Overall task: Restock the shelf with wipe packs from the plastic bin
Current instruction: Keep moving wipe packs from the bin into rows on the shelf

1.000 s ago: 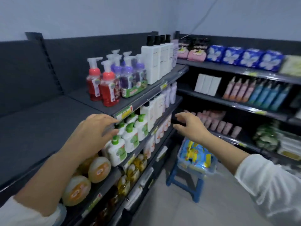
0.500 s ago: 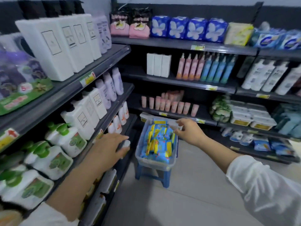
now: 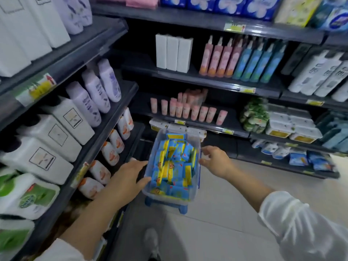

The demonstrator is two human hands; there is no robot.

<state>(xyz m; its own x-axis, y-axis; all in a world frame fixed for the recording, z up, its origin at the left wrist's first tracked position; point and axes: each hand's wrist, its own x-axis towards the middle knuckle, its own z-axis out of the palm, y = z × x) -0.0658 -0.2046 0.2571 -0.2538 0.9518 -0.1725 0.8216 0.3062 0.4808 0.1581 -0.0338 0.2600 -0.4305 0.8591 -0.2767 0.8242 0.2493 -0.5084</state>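
A clear plastic bin (image 3: 198, 147) full of blue and yellow wipe packs (image 3: 174, 168) stands on a small blue stool (image 3: 181, 207) in the shelf corner. My left hand (image 3: 130, 178) is at the bin's left wall, fingers spread and touching it. My right hand (image 3: 216, 161) is at the bin's right rim, fingers apart near the edge. Neither hand holds a pack. Similar blue packs (image 3: 308, 159) lie on the bottom shelf (image 3: 282, 163) at the right.
Left shelving holds white jugs (image 3: 47, 146), lilac bottles (image 3: 94, 93) and green-labelled refills (image 3: 24, 194). Back shelving carries pink tubes (image 3: 188, 110), spray bottles (image 3: 243, 61) and white boxes (image 3: 173, 52). My shoe (image 3: 151, 242) stands on the tiled floor (image 3: 216, 223) below the bin.
The view swung right and down from the left shelf to the bin. Both hands dropped and closed in on the bin's two sides.
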